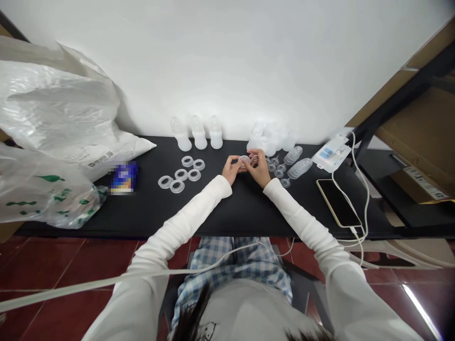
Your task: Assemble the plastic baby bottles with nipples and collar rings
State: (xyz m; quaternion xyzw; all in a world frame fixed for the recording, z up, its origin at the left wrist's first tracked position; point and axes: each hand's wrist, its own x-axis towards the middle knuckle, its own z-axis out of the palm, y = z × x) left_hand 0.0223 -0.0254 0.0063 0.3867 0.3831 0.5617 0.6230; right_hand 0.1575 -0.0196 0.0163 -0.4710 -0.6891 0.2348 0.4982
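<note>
Over the middle of the black table (245,213), my left hand (232,169) and my right hand (259,168) meet. Both pinch a small translucent ring with a clear piece in it (244,161), fingers curled around it. Several loose translucent rings (180,174) lie to the left of my hands. Small clear nipples (277,169) and stacked clear caps (299,167) lie to the right. Three assembled baby bottles (199,132) stand upright by the wall behind the rings.
More empty bottles (270,137) cluster at the back right. Large plastic bags (53,142) fill the table's left end, beside a small blue packet (123,177). A phone (337,202) with a white cable and a charger pack (332,154) sit at the right. A wooden shelf (419,128) stands beyond.
</note>
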